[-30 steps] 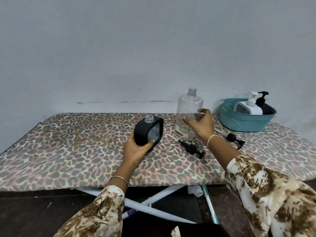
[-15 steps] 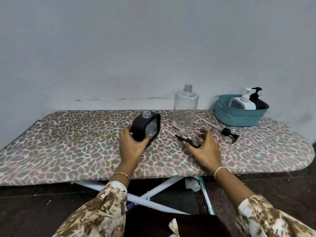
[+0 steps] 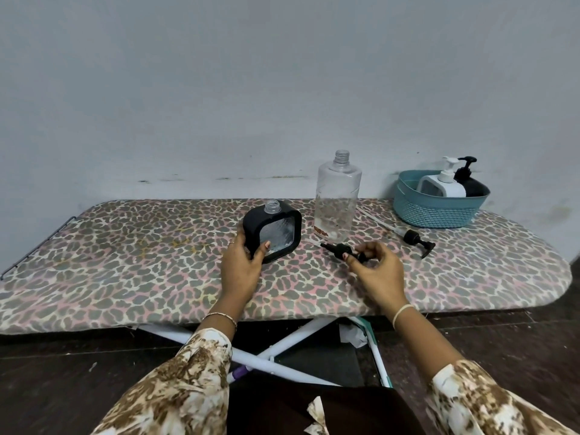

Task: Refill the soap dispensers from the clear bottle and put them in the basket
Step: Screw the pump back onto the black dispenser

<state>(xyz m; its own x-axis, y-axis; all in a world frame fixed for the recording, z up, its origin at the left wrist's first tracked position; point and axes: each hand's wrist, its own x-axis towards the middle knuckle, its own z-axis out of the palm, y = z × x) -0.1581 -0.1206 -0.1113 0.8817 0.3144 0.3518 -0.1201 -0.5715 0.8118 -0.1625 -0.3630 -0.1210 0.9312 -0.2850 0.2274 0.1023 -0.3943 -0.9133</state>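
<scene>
My left hand (image 3: 243, 266) is wrapped around the near left corner of the black square dispenser (image 3: 273, 232), thumb pressed on its front face and fingers curled round the side, so it's a firm grip with the wrist straight and the forearm coming up from the bottom of the view. The dispenser stands upright on the leopard-print ironing board (image 3: 125, 262), its clear threaded neck open and pointing straight up, the clear window in the front facing me and turned a bit to my right. My right hand (image 3: 381, 271) is out to the right at about the same depth, palm down, fingers pinched round the black pump head (image 3: 342, 251) — the pump lies roughly flat, long axis running left to right, its narrow end sticking out to the left past my fingertips, and I can't tell whether it's lifted off the cloth or resting on it. Just behind that stands the clear bottle (image 3: 337, 196), upright, cap off, neck up, with only a little liquid at the bottom. A second black pump (image 3: 419, 241) lies on the board further right, its long dip tube angled back toward the bottle's base. At the far right end, near the wall, the teal basket (image 3: 436, 211) holds a white dispenser (image 3: 442, 185) and a black dispenser (image 3: 469, 180) — both upright with pumps on.
</scene>
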